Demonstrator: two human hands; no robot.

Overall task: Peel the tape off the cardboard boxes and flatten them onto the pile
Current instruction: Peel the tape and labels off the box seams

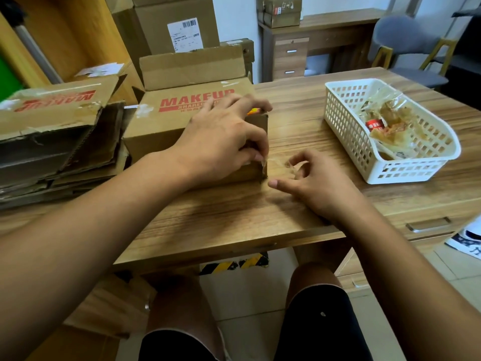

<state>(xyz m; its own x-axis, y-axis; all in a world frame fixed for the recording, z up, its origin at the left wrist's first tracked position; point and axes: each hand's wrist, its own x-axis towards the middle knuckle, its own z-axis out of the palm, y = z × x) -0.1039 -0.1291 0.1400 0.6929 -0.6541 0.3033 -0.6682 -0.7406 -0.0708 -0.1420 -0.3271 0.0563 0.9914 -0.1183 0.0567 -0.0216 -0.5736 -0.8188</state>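
Wood-grain desk [234, 217] in a room crammed with cartons, seen from above the person's lap. The cardboard box [156, 131] sits on the desk left of centre. It's plain brown, with "MAKEUP" in big red letters on top and a smaller red line of text under it that the hand partly hides. There's a whitish scuffed patch near its left edge. Its back flap [192, 66] stands up, creased and a bit battered.

The left hand [223, 136] is clamped over the near right corner of the box, fingers curled over the top edge and the thumb down on the side face.

A strip of clear tape [279, 162] stretches off that lower corner to the right hand [312, 183]. Its fingers are curled around the crinkled end, thumb sticking out toward the box. It's a bit blurry there, so I can't make out the exact grip.

Touching the box on the left is the pile [52, 142] of flattened cartons, the top one showing the same red print upside down, with torn edges. On the right, well apart from the box, is a white slotted basket [346, 142] holding a wad of used tape [390, 123].

Behind are more stacked boxes [177, 11], one with a shipping label [185, 33]. There's also a drawer unit [290, 58] and a grey chair [406, 37].
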